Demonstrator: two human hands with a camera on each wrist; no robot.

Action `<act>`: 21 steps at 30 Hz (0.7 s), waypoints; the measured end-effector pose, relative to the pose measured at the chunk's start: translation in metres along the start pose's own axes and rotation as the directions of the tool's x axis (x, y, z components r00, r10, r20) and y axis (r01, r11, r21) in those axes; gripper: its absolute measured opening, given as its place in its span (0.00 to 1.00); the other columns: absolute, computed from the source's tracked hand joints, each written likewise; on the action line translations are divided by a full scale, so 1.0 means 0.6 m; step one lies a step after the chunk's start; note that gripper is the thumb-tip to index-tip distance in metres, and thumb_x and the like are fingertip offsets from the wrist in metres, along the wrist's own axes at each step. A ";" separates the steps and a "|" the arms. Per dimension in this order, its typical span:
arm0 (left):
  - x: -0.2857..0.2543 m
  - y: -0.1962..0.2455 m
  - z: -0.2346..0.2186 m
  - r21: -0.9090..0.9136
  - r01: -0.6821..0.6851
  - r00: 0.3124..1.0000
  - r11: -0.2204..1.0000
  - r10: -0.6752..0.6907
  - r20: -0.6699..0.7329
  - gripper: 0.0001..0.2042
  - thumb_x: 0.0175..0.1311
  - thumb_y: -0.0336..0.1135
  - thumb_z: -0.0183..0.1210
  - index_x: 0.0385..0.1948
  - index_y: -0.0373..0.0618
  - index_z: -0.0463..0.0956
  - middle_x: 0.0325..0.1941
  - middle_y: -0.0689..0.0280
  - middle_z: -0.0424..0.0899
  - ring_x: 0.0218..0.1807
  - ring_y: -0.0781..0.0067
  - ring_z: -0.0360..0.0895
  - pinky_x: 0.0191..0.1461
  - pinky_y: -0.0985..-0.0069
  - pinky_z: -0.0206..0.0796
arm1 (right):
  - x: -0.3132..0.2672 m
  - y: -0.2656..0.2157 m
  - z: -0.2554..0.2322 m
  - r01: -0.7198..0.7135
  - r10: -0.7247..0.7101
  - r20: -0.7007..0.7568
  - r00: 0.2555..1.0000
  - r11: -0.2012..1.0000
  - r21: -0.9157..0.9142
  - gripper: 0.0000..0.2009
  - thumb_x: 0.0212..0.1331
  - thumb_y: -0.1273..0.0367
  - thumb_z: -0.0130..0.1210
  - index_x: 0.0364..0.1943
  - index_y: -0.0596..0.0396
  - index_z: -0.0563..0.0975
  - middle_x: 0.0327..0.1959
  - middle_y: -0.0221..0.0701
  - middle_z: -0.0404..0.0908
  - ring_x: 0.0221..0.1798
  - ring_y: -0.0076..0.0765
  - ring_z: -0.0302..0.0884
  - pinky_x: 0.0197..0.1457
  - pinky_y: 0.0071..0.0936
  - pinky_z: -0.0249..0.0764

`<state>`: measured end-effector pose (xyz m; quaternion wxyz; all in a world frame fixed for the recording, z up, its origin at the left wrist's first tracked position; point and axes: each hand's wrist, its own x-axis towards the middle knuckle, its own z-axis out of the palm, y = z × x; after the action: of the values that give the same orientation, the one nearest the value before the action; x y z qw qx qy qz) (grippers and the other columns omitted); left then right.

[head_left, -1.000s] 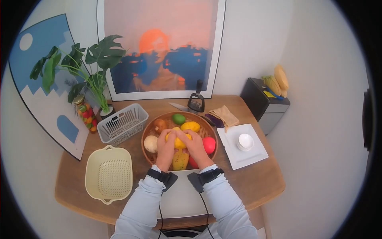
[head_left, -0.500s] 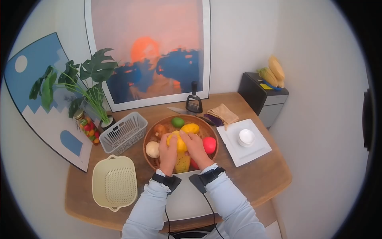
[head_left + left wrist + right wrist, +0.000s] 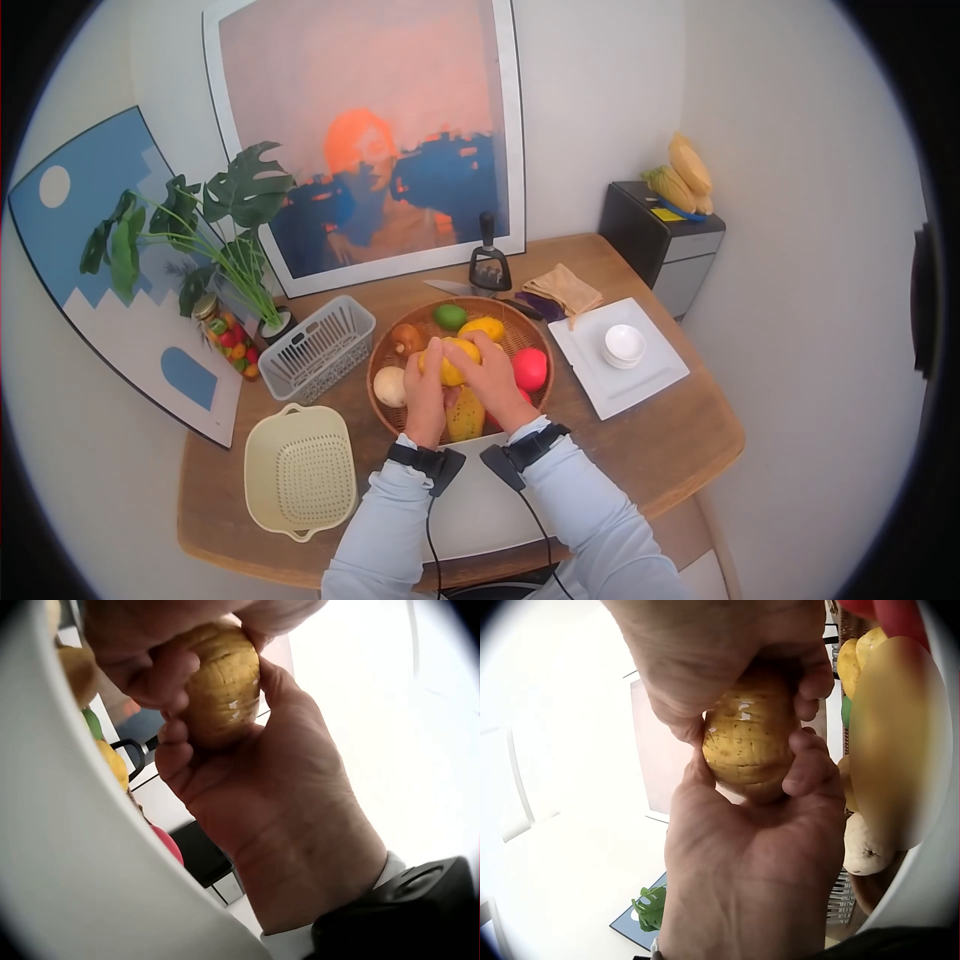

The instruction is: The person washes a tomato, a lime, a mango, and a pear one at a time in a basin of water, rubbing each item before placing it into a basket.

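Both hands hold a yellow, ridged fruit point(image 3: 450, 362) over a round wicker basket point(image 3: 521, 336). My left hand point(image 3: 425, 395) grips its left side and my right hand point(image 3: 490, 376) its right side, thumbs near the top. Shallow lines and small shiny patches mark the fruit's skin point(image 3: 225, 686) in the left wrist view; curled fingers from both hands surround the same fruit point(image 3: 750, 746) in the right wrist view. Below the hands lies a speckled yellow fruit point(image 3: 465, 415). A cream round item point(image 3: 390, 386), brown onion point(image 3: 406, 339), green fruit point(image 3: 450, 317) and red fruit point(image 3: 530, 369) sit around.
Left are a cream colander point(image 3: 315, 475), grey basket point(image 3: 318, 350), jar point(image 3: 230, 340) and plant point(image 3: 250, 190). White bowls point(image 3: 624, 344) stand on a square plate point(image 3: 590, 385) at right. Behind are a knife point(image 3: 448, 287), black-handled tool point(image 3: 490, 270) and cloth point(image 3: 563, 289).
The head view has shifted, so the table and its things appear farther right and slightly lower. Both hands keep hold of the yellow fruit above the basket, with their grip only slightly altered.
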<state>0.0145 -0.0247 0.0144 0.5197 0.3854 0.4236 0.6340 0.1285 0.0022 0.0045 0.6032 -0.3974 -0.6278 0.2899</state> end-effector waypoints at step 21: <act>0.002 -0.009 0.011 -0.276 -0.104 0.994 0.956 0.093 -0.052 0.13 0.71 0.41 0.56 0.45 0.41 0.72 0.43 0.67 0.77 0.38 0.80 0.74 0.36 0.82 0.66 | 0.000 -0.007 -0.005 -0.304 0.290 0.141 0.946 0.948 0.090 0.23 0.65 0.50 0.54 0.39 0.61 0.78 0.25 0.34 0.77 0.26 0.26 0.75 0.24 0.24 0.67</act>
<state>0.0226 -0.0221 0.0115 0.5280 0.3168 0.3206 0.7198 0.1310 -0.0002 0.0084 0.5328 -0.4344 -0.5803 0.4366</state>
